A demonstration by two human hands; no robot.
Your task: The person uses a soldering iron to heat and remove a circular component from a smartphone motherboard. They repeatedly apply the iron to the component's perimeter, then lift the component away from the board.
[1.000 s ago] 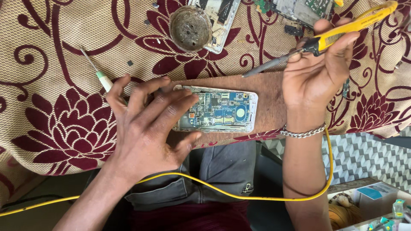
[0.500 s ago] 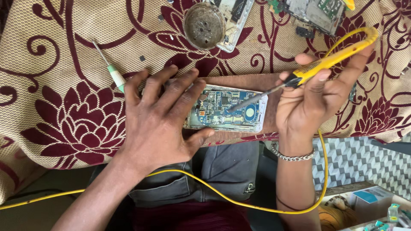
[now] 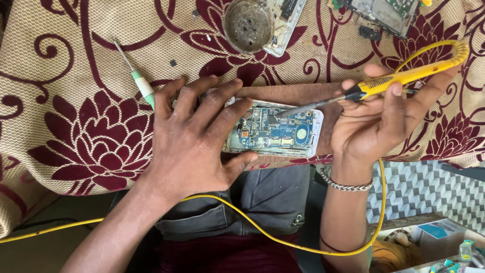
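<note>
Left hand (image 3: 194, 139) lay spread flat, fingers open, pressing down an opened phone (image 3: 275, 132) on a brown board (image 3: 303, 96) atop the patterned cloth (image 3: 65, 101). Right hand (image 3: 376, 124) gripped a yellow soldering iron (image 3: 399, 78), its tip touching the phone's top edge. Bare board showed above the phone. Blue circuitry lay exposed inside a white frame.

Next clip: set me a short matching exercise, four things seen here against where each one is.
Things:
1. soldering iron
2. opened phone
3. screwdriver
4. round tin

Places:
A. pinned under the left hand
B. lying loose on the cloth, left of the hands
C. gripped in the right hand
D. top of view, above the phone

Pairs: 1-C, 2-A, 3-B, 4-D
</note>
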